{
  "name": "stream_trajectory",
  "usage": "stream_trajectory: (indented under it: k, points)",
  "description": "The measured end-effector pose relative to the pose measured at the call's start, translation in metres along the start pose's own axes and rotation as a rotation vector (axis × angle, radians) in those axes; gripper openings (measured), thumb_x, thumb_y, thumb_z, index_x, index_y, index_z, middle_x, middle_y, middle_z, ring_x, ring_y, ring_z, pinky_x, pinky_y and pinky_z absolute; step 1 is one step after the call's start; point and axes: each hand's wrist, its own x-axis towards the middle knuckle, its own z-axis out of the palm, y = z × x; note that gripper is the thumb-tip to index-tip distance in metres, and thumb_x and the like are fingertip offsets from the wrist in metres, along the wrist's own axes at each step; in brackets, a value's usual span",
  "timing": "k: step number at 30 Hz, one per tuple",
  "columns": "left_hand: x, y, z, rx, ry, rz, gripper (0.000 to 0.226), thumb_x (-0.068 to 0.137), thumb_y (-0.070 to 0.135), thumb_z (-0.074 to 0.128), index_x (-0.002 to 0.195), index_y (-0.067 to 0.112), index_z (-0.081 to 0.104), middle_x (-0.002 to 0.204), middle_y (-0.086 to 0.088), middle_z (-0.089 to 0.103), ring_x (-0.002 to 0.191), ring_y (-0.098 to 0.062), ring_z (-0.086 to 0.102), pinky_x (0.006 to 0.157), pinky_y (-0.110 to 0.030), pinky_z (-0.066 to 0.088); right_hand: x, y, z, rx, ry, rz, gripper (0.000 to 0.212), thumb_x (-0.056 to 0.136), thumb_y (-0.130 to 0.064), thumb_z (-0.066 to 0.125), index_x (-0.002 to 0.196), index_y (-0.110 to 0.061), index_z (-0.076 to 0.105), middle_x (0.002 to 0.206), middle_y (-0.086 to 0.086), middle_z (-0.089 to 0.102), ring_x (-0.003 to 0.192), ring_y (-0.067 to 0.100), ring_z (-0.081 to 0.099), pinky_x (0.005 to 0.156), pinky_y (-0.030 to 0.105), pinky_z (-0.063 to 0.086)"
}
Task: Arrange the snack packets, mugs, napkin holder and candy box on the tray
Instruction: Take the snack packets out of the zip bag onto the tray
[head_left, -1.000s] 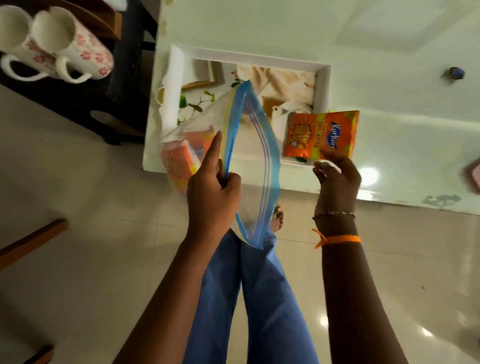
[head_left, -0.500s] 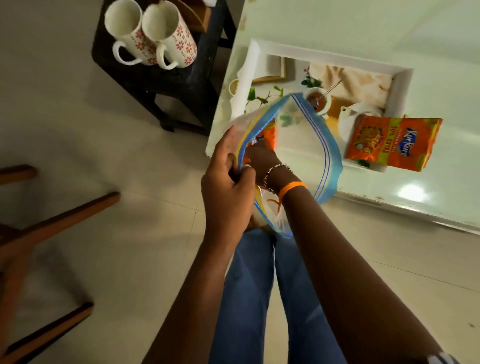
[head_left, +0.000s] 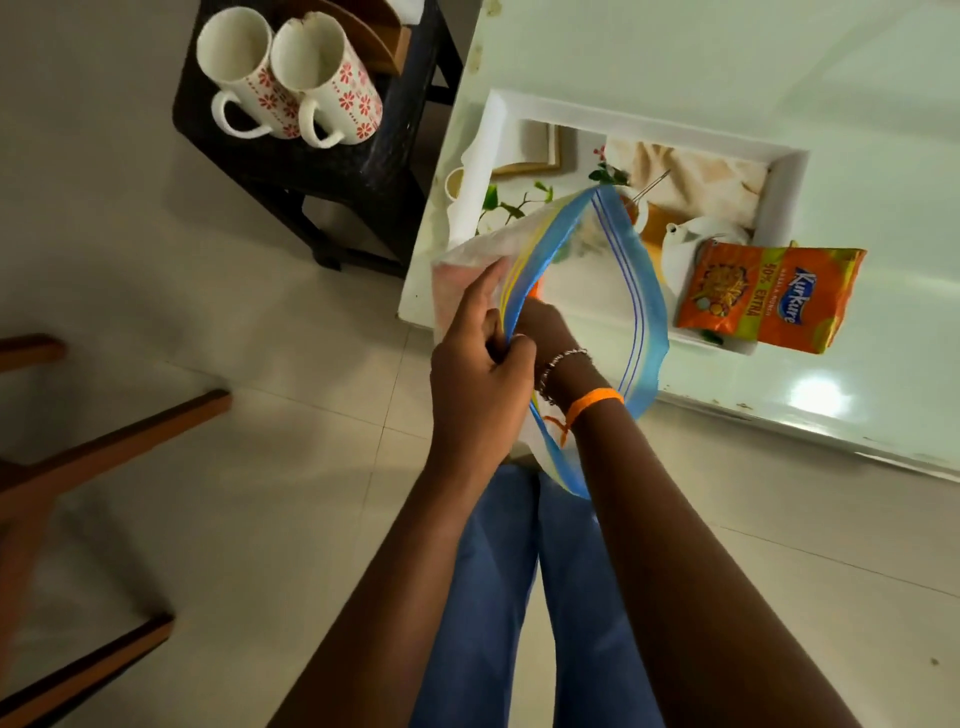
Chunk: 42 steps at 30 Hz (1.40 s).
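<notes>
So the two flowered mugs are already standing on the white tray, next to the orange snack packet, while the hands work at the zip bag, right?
Not quite. The head view shows the two mugs on the dark stool beside the table, not on the tray. The rest holds: the orange snack packet rests on the tray's near corner, and the left hand holds the zip bag open while the right hand reaches inside.
</notes>
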Motion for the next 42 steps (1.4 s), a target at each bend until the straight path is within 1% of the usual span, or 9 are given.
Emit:
stream_trajectory:
  k: [2, 5, 12, 17, 20, 25, 32, 36, 42]
  points:
    - [0.004, 0.006, 0.013, -0.025, -0.033, 0.010, 0.064, 0.073, 0.009, 0.045, 0.135, 0.025, 0.043, 0.115, 0.018, 0.060, 0.093, 0.000, 0.057, 0.091, -0.026, 0.049, -0.012, 0.014, -0.020, 0.151, 0.328, -0.056, 0.012, 0.078, -0.004, 0.057, 0.075, -0.002, 0.069, 0.093, 0.022, 0.071, 0.094, 0.032, 0.064, 0.071, 0.026, 0.040]
    - [0.015, 0.011, 0.035, -0.033, -0.080, -0.009, 0.066, 0.076, 0.004, 0.047, 0.136, 0.029, 0.040, 0.113, 0.001, 0.063, 0.096, -0.014, 0.063, 0.092, -0.043, 0.052, -0.032, 0.035, -0.057, 0.461, 0.612, -0.079, 0.023, 0.069, 0.008, 0.057, 0.074, -0.011, 0.070, 0.080, 0.008, 0.070, 0.080, 0.020, 0.064, 0.078, 0.035, 0.053]
    - [0.040, 0.009, 0.082, 0.149, -0.114, -0.073, 0.068, 0.080, 0.001, 0.049, 0.140, 0.029, 0.034, 0.058, 0.005, 0.039, 0.046, -0.001, 0.043, 0.056, -0.024, 0.044, -0.053, 0.077, -0.124, 0.913, 0.550, 0.012, 0.053, 0.077, 0.023, 0.032, 0.113, -0.007, 0.056, 0.116, 0.019, 0.060, 0.113, 0.038, 0.056, 0.100, 0.052, 0.046]
    - [0.052, 0.010, 0.106, 0.179, -0.096, -0.117, 0.069, 0.080, 0.003, 0.048, 0.140, 0.033, 0.032, 0.056, 0.004, 0.038, 0.046, -0.004, 0.042, 0.056, -0.026, 0.041, -0.055, 0.103, -0.179, 1.179, 0.692, -0.039, 0.051, 0.076, 0.021, 0.031, 0.114, 0.000, 0.059, 0.099, 0.003, 0.065, 0.084, 0.011, 0.067, 0.070, 0.027, 0.058]
    - [0.054, 0.011, 0.109, 0.197, -0.082, -0.132, 0.068, 0.081, 0.004, 0.047, 0.140, 0.035, 0.031, 0.056, 0.003, 0.039, 0.048, -0.004, 0.044, 0.057, -0.027, 0.042, -0.038, 0.110, -0.193, 1.279, 0.783, -0.029, 0.049, 0.078, 0.020, 0.032, 0.120, 0.005, 0.054, 0.108, 0.011, 0.061, 0.090, 0.020, 0.063, 0.071, 0.026, 0.057]
    - [0.057, 0.014, 0.113, 0.211, -0.088, -0.146, 0.066, 0.083, 0.004, 0.046, 0.138, 0.037, 0.031, 0.060, 0.000, 0.041, 0.057, -0.014, 0.045, 0.066, -0.038, 0.046, 0.017, 0.113, -0.199, 1.221, 0.885, 0.067, 0.051, 0.074, 0.022, 0.035, 0.114, 0.004, 0.060, 0.109, 0.015, 0.065, 0.102, 0.031, 0.061, 0.091, 0.040, 0.052]
    - [0.054, 0.011, 0.121, 0.236, -0.082, -0.147, 0.065, 0.084, 0.004, 0.047, 0.138, 0.038, 0.031, 0.069, -0.018, 0.051, 0.060, -0.018, 0.048, 0.066, -0.045, 0.048, 0.058, 0.136, -0.199, 1.098, 1.058, 0.270, 0.048, 0.077, 0.015, 0.038, 0.112, -0.005, 0.064, 0.119, 0.016, 0.065, 0.093, 0.019, 0.059, 0.062, 0.010, 0.052]
    - [0.052, 0.007, 0.122, 0.219, -0.060, -0.115, 0.067, 0.083, 0.002, 0.048, 0.139, 0.036, 0.031, 0.059, -0.002, 0.041, 0.050, -0.006, 0.041, 0.058, -0.032, 0.043, 0.040, 0.141, -0.194, 0.932, 1.075, 0.346, 0.043, 0.081, 0.008, 0.042, 0.117, -0.007, 0.061, 0.133, 0.014, 0.055, 0.123, 0.027, 0.052, 0.104, 0.039, 0.044]
    - [0.040, 0.003, 0.110, 0.151, -0.062, -0.101, 0.066, 0.083, 0.000, 0.049, 0.137, 0.034, 0.033, 0.073, -0.024, 0.052, 0.055, -0.009, 0.046, 0.058, -0.023, 0.045, -0.011, 0.100, -0.153, 0.558, 1.005, 0.064, 0.032, 0.078, 0.011, 0.045, 0.097, -0.003, 0.067, 0.107, 0.013, 0.062, 0.096, 0.021, 0.057, 0.086, 0.030, 0.048]
